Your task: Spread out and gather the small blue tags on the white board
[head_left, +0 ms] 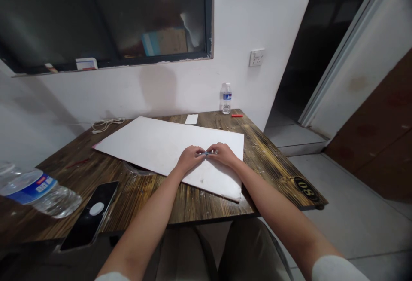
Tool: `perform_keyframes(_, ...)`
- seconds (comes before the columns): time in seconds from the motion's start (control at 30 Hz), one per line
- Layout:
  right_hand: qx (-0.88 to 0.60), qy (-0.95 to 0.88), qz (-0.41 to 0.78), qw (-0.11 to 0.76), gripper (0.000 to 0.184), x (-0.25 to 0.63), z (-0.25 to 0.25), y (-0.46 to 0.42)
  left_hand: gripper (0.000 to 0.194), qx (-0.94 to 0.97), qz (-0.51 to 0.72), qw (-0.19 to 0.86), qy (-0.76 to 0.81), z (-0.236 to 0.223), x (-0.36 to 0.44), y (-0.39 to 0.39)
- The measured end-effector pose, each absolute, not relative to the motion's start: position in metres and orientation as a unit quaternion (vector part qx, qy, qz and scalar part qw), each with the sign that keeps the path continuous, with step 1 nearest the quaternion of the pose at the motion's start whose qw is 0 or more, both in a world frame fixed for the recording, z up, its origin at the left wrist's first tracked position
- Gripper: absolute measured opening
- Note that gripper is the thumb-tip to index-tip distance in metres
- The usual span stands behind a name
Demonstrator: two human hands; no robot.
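Both my hands meet over the right half of a white board (154,143) that lies on a dark wooden table. My left hand (190,159) is closed, fingertips pinching one end of a small bluish-grey object (206,153). On the other end, the fingers of my right hand (223,154) pinch it too. Its kind is too small to make out, and the fingertips hide part of it. The object is just above the board or touching it; I cannot tell which.
A phone (90,214) and a large water bottle (40,190) lie at the left. Toward the wall are a white cable (106,124), a white paper (192,119), a small upright bottle (226,99) and a red pen-like stick (237,116). A round "08" plate (305,189) marks the right corner.
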State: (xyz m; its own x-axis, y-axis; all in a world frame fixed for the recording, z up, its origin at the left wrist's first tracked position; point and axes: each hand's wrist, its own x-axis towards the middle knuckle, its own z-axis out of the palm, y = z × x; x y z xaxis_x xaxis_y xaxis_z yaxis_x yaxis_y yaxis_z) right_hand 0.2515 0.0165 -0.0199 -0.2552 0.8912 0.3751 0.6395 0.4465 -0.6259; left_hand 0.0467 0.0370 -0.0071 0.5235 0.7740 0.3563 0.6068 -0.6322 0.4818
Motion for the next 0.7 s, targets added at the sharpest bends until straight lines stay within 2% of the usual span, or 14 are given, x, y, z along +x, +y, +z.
perform_keyframes(0.7, -0.496, -0.777, 0.146, 0.359, 0.004, 0.2481, -0.0171, 0.0160, 0.011, 0.862, 0.304, 0.115, 0.390, -0.0064, 0.0472, 0.0371)
